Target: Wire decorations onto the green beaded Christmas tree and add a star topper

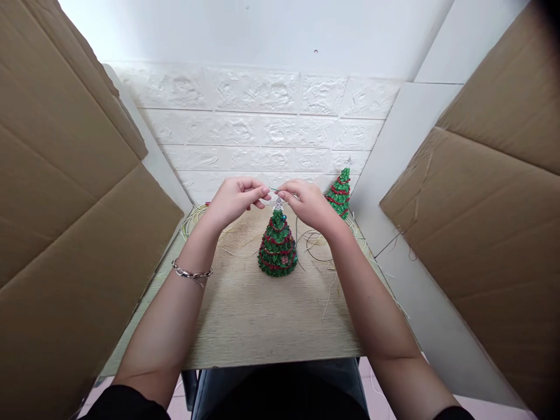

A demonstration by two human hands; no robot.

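A small cone-shaped tree of green beads with red bead garlands (277, 248) is seen standing upright near the middle of the pale wood-grain table (262, 326), directly below the two hands. The left hand (234, 201) and the right hand (306, 204) are held together just above the clear star-like top of the tree, fingertips nearly touching. Each hand is pinched shut on a thin wire (273, 189) that runs between them; what the wire is joined to cannot be told. A silver chain bracelet (191, 273) is worn on the left wrist.

A second green beaded tree with red garlands (340, 194) is placed at the far right corner of the table, well apart from the first. Loose pale cords and dark wires (312, 242) are scattered over the far part of the table, mostly to the right of the tree. The table is flanked by brown cardboard sheets (65, 233) on both sides, and a white embossed brick-pattern wall (262, 128) is seen behind it.
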